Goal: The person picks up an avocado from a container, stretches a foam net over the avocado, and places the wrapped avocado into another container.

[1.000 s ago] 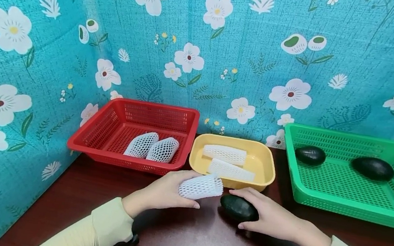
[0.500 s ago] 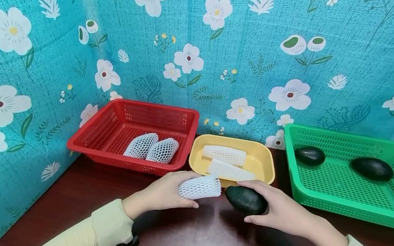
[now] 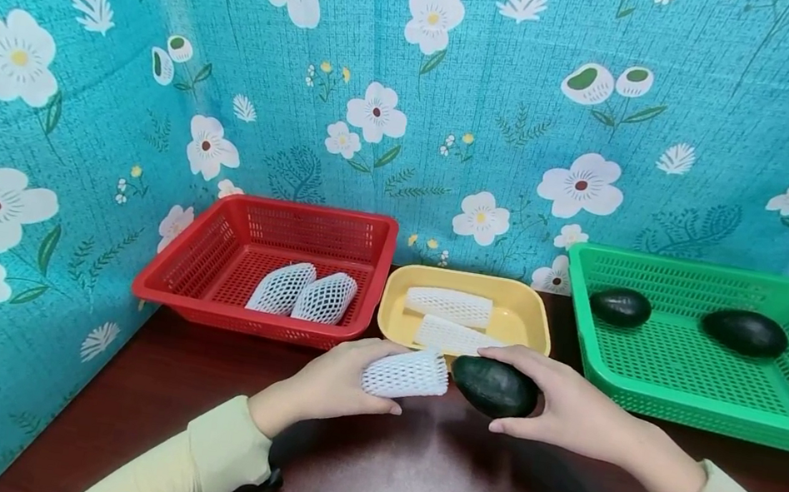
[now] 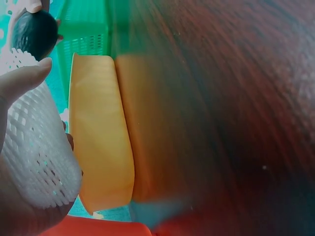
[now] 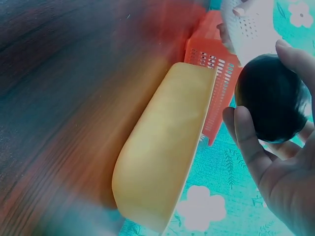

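Observation:
My left hand grips a white foam net sleeve, its open end facing right. In the left wrist view the thumb lies along the sleeve. My right hand holds a dark green avocado by its right end, raised above the table. The avocado's left tip is close to the sleeve's mouth; whether they touch I cannot tell. In the right wrist view the fingers curl round the avocado. Behind the hands, a yellow tray bears two flat foam net sleeves.
At the left stands a red basket with two net-wrapped avocados in it. To the right, a green basket holds two bare avocados. A flowered turquoise cloth hangs behind the dark brown table.
My right hand has lifted the avocado off the table and moved slightly right and up with it. My left hand with the foam net sleeve has hardly moved.

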{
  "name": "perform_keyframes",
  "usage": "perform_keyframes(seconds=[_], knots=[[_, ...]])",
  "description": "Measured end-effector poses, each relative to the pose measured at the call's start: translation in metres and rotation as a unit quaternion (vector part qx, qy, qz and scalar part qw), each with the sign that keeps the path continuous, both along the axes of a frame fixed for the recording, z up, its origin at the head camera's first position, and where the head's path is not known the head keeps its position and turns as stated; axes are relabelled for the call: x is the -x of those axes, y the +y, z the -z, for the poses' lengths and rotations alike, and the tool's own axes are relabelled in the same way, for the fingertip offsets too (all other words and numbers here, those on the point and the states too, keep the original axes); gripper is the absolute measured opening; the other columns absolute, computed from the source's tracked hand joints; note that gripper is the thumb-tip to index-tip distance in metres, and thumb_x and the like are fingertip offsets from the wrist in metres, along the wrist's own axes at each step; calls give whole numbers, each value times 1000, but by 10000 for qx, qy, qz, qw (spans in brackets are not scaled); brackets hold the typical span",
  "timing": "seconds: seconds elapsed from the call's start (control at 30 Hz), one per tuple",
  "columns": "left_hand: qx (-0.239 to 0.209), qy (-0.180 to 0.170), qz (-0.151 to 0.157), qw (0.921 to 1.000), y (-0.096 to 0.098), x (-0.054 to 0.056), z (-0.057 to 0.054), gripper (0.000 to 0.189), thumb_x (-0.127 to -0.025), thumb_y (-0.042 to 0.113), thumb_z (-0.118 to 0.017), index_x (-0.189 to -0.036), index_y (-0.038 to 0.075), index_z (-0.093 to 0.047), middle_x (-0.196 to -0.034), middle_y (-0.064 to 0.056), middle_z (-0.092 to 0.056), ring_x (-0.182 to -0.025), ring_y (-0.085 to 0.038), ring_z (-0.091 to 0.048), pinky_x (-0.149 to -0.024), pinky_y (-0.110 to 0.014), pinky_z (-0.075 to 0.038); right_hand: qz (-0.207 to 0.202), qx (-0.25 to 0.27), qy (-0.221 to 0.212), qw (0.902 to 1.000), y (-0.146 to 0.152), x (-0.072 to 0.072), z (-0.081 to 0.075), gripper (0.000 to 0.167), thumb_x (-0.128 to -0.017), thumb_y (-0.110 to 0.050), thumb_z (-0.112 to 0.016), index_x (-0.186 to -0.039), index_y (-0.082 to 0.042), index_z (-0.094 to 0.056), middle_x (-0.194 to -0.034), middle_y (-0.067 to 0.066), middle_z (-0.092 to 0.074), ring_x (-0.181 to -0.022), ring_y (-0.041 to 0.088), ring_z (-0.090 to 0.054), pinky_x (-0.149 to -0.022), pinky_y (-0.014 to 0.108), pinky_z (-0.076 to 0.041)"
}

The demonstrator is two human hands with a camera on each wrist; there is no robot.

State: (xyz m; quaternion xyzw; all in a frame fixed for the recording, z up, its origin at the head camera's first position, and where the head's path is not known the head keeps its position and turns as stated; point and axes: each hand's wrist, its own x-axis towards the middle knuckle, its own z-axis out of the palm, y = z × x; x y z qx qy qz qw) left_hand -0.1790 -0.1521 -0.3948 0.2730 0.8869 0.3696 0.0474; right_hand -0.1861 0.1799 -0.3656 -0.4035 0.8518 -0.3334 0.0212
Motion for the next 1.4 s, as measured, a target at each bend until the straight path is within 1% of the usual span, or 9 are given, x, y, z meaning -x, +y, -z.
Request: perform_keyframes(seconds=[0.3,0.43,0.57,0.7,0.8,0.93,1.07,1.23,1.4], knots=[[178,313,145,9992,11,2,-7,70,-78,30,-91,-140,21,-60,-129,5,-63,-109,-10,-58,-93,-32,-53,-99,11,328,9994,-1,-2,-3,72,-83,-36,-87,-144,-19,-54,-135,-2,-58,-110,15,-56,-77,27,-57],[466,546,228,9972,16,3,-9,71,-77,29,-91,-141,22,-60,-128,3,-63,-108,-10,-58,-92,-31,-52,-172,-7,150,9997,-1,-4,-7,70,-86,-42,-84,-145,-21,-53,-135,0,-58,-108,16,-56,-73,26,-57],[732,855,290,9932,19,4,-11,71,-76,29,-92,-140,24,-60,-126,3,-64,-108,-11,-58,-91,-31,-52,-209,-88,65,9997,0,-5,-10,69,-88,-49,-79,-146,-21,-52,-135,1,-58,-108,16,-56,-74,26,-58],[836,1022,321,9907,21,4,-13,71,-77,29,-92,-140,23,-60,-124,2,-65,-106,-12,-58,-90,-32,-53,-226,-87,-52,9997,0,-4,-11,70,-87,-48,-79,-146,-21,-52,-135,1,-57,-108,18,-56,-74,27,-58],[709,984,359,9920,24,4,-13,70,-78,28,-91,-140,22,-60,-125,2,-65,-106,-11,-58,-89,-31,-53,-188,-61,-120,9997,-2,-4,-9,73,-86,-43,-82,-147,-19,-50,-136,4,-57,-107,18,-56,-74,26,-58],[291,923,384,9946,26,5,-11,67,-79,28,-90,-139,19,-60,-127,3,-65,-107,-10,-59,-92,-29,-52,-61,101,-193,9997,-6,-4,-5,78,-83,-36,-87,-146,-15,-45,-130,7,-60,-100,16,-59,-72,27,-57],[-92,951,335,9949,28,5,-10,63,-79,26,-90,-134,16,-61,-126,3,-66,-106,-10,-60,-94,-29,-52,-18,377,-260,9989,-11,-3,-3,77,-81,-29,-90,-141,-16,-43,-124,5,-62,-95,15,-61,-69,28,-57],[-387,873,311,9949,31,3,-10,62,-80,24,-90,-135,15,-61,-127,3,-67,-105,-10,-62,-94,-28,-53,-9,544,-228,9983,-14,-3,-3,74,-82,-30,-89,-138,-18,-44,-124,4,-61,-96,16,-60,-66,30,-57],[-442,954,307,9940,33,3,-9,62,-80,24,-90,-134,15,-61,-125,3,-68,-103,-10,-62,-92,-28,-53,-97,677,-27,9977,-15,-3,-2,75,-80,-23,-91,-139,-16,-45,-130,2,-54,-103,17,-56,-66,29,-58]])
